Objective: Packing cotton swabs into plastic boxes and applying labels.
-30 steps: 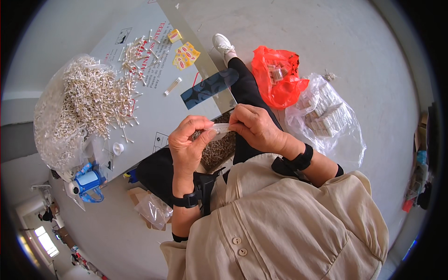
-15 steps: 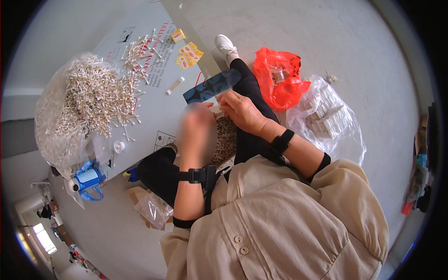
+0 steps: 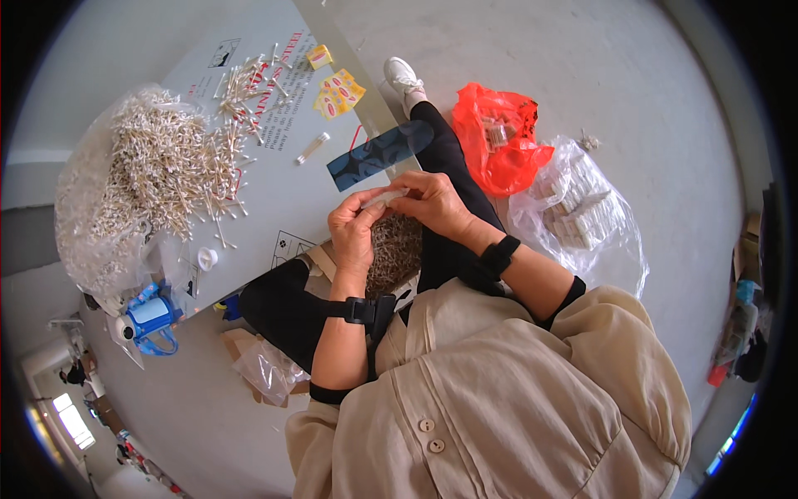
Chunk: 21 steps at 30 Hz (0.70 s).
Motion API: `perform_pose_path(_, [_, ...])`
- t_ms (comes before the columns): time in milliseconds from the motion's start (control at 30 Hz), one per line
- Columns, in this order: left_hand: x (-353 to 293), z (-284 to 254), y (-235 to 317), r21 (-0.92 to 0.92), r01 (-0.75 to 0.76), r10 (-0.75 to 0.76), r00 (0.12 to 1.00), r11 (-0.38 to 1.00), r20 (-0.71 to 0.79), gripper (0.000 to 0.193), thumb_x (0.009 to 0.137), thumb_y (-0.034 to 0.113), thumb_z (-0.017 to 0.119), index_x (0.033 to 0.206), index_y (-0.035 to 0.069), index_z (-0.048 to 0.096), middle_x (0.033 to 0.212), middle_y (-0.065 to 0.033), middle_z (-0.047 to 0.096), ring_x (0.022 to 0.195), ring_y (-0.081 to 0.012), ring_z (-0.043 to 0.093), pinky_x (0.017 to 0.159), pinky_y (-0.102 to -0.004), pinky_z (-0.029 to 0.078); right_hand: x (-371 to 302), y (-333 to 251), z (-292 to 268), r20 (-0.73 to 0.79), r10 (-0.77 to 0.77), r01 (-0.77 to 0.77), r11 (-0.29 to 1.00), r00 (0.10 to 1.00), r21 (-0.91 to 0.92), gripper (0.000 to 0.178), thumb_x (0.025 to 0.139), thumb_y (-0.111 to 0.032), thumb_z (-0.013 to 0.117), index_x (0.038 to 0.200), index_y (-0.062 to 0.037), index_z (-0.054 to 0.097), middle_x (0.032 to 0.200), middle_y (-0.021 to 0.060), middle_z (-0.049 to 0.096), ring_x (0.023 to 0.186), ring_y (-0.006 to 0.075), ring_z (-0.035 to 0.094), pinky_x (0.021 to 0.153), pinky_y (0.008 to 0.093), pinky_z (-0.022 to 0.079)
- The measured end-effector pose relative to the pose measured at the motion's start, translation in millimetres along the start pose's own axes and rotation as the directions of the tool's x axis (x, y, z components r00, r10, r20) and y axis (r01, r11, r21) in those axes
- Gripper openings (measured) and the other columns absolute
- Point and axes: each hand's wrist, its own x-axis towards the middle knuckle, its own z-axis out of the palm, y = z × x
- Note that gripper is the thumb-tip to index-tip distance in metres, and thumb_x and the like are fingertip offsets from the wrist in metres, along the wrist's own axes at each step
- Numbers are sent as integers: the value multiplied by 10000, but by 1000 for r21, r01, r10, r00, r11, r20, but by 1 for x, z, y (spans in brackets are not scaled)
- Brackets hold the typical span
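- Small whitish plastic piece point(image 3: 385, 198), one: between both hands, over a cardboard box; exact kind too small for me to tell.
- Left hand point(image 3: 352, 234): thumb and fingers pinching the piece's left end.
- Right hand point(image 3: 435, 205): fingers bent, thumb and fingertips gripping its right end.
- Cardboard box point(image 3: 322, 259): beneath the hands, filled with thin brownish bits.
- Table point(image 3: 276, 200): grey, to the left.
- Cotton swabs point(image 3: 162, 162), large heap: on the table's left, spilling from a clear bag point(image 3: 76, 220).
- Swab pack point(image 3: 313, 148), slim: lying beyond the left hand.
- Patterned strip point(image 3: 366, 163), dark blue: at the table's right edge.
- Yellow cards point(image 3: 340, 93): spread out, far side.
- White round cap point(image 3: 208, 259): near edge.
- Red bag point(image 3: 490, 166), holding small packs: floor, right.
- Clear sack point(image 3: 625, 249), holding white packs: just beside it, nearer.
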Motion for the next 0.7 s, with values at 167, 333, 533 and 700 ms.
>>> perform_pose_path(167, [-3,0,3,-185,14,-14,1000,983,1,247,863,-41,489,1059,-94,630,1069,-184,658,960,-270,664,896,-417,562,0,0,1,2,20,-20,993,1000,113,176,832,-33,701,995,24,667,813,42,660,728,81,626,658,238,517])
perform_pose_path(333, [-3,1,6,-221,49,-44,999,974,31,226,883,-28,501,1056,-81,636,1058,-165,665,933,-240,669,884,-369,568,1,2,4,-80,17,-4,987,997,159,161,790,-51,709,925,28,673,732,96,664,651,107,635,617,262,518])
perform_pose_path(533, [-1,-2,0,-201,50,-51,999,978,-2,165,877,0,555,1000,-57,649,1022,-140,675,894,-204,668,855,-341,574,1,-5,8,-34,254,-240,943,967,230,188,774,-97,728,888,41,672,674,92,652,636,96,631,591,263,512])
perform_pose_path(700, [2,1,-1,-165,76,-83,996,983,-39,132,861,20,593,960,-40,656,971,-109,684,830,-168,662,813,-304,573,5,0,8,-74,230,-214,960,970,181,211,745,-110,734,864,51,667,649,88,642,604,99,625,560,261,503])
